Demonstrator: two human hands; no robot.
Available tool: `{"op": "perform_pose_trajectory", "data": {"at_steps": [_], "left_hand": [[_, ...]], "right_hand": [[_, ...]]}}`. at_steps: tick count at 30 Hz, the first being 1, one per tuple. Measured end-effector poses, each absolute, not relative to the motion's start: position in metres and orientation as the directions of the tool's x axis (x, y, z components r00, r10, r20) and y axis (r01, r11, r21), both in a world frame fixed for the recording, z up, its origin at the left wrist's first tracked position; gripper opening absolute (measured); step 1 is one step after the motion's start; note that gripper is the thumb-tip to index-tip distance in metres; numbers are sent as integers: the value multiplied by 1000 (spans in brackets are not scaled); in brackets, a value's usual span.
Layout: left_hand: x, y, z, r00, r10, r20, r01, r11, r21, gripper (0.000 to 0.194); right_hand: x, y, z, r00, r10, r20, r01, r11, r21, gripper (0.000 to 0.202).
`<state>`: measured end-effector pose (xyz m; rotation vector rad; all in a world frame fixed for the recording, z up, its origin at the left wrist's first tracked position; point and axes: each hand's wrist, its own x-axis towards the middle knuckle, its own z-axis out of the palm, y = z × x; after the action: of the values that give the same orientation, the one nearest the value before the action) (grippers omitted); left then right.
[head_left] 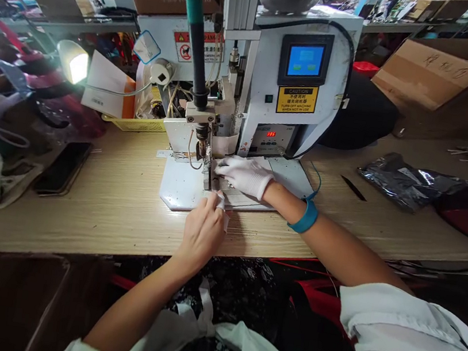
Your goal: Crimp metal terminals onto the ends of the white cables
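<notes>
While a white scrap (221,201) is pinched by the bare left hand (204,225) at the front edge of the soldering machine (258,99) base plate (180,184), the gloved right hand (246,176) is laid farther back; its grip cannot be told.

Pale wooden tabletop (125,206) streaked with fine grain. Near the surface's front edge, right forearm (339,245) ringed by a wide blue-green band (307,216); right hand (245,176) covered in white knitted glove (255,178). Blue rectangular screen (304,60) framed in black; yellow rectangular label (297,99) lettered in black.
</notes>
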<state>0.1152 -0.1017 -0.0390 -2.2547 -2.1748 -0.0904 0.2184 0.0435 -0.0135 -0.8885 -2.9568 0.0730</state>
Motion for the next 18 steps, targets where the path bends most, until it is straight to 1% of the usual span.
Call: {"op": "perform_pose_trajectory", "data": {"at_steps": [2, 5, 8, 11, 14, 18], "left_hand": [[116, -101, -43, 67, 996, 65, 997, -69, 26, 31], [114, -99, -43, 68, 994, 82, 997, -71, 31, 32], [108, -98, -37, 32, 998, 58, 999, -34, 30, 29], [104, -96, -33, 10, 1000, 10, 1000, -10, 18, 32], [106, -94, -34, 23, 999, -32, 1000, -23, 7, 34], [119, -93, -35, 26, 1000, -17, 1000, -26, 15, 39]], "right_hand": [[220, 45, -12, -807, 590, 38, 587, 807, -61, 32], [220, 48, -11, -781, 624, 28, 622, 781, -51, 31], [217, 50, -15, -791, 610, 42, 607, 792, -65, 29], [211, 53, -20, -788, 614, 49, 610, 789, -76, 27], [205, 58, -23, -799, 600, 38, 599, 800, -44, 26], [200, 64, -22, -834, 551, 7, 551, 835, -8, 26]]}}
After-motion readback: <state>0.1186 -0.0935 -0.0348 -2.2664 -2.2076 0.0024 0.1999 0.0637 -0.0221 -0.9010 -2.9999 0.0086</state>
